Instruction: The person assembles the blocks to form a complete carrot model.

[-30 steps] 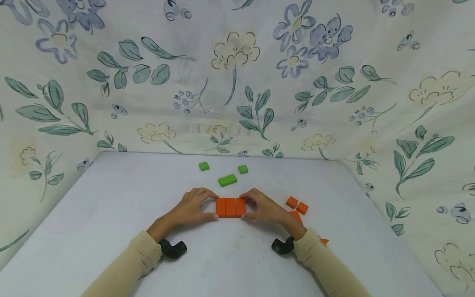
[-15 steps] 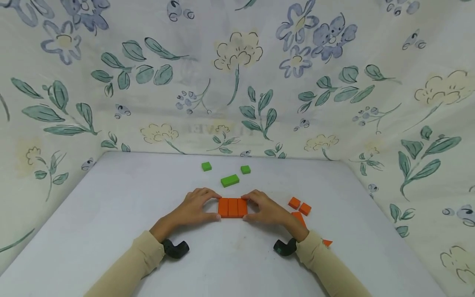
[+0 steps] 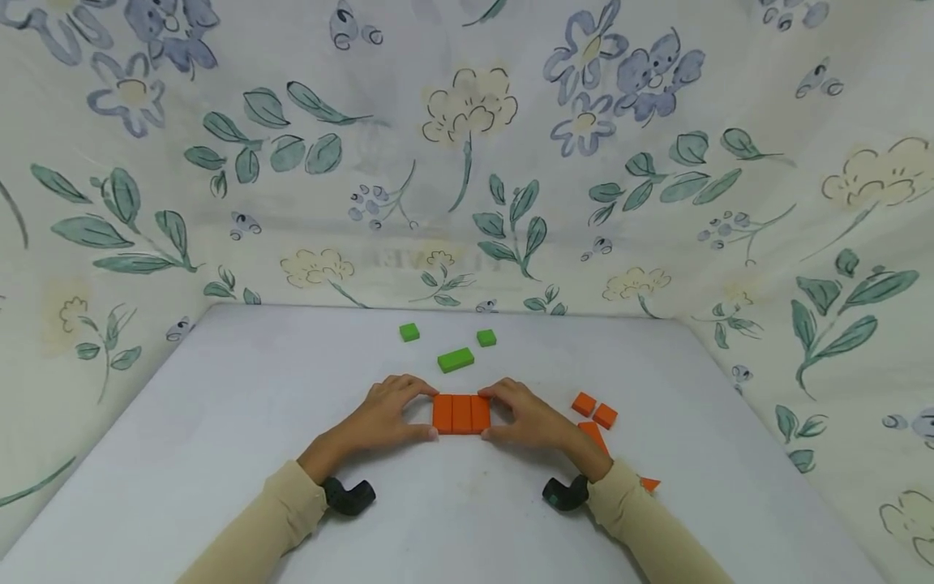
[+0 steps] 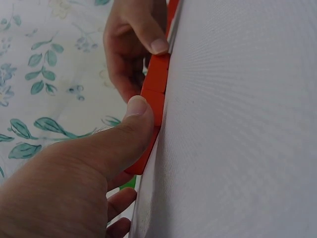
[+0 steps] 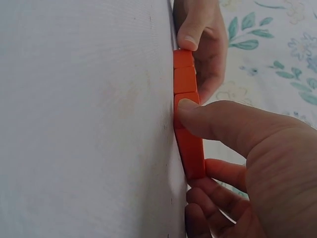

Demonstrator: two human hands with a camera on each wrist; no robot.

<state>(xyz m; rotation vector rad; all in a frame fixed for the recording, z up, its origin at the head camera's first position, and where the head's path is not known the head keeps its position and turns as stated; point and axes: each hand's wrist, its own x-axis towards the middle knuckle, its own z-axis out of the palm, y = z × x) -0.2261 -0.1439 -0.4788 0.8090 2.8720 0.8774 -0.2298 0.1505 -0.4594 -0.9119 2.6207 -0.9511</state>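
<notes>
Three orange rectangular blocks lie side by side on the white table in the head view: a left block, a middle block and a right block. The left hand holds the left block between thumb at its near end and a finger at its far end. In the same way the right hand pinches the right block. Both wrist views show the thumbs against the near faces, with the orange blocks touching in a row. The far sides are mostly hidden there.
Beyond the row lie a long green block and two small green blocks, one at left and one at right. By the right forearm are two small orange blocks and partly covered orange pieces. Floral cloth surrounds the table.
A thin gap between the middle and right orange blocks has closed. Both hands keep their hold on the outer blocks. The head view has shifted slightly.
</notes>
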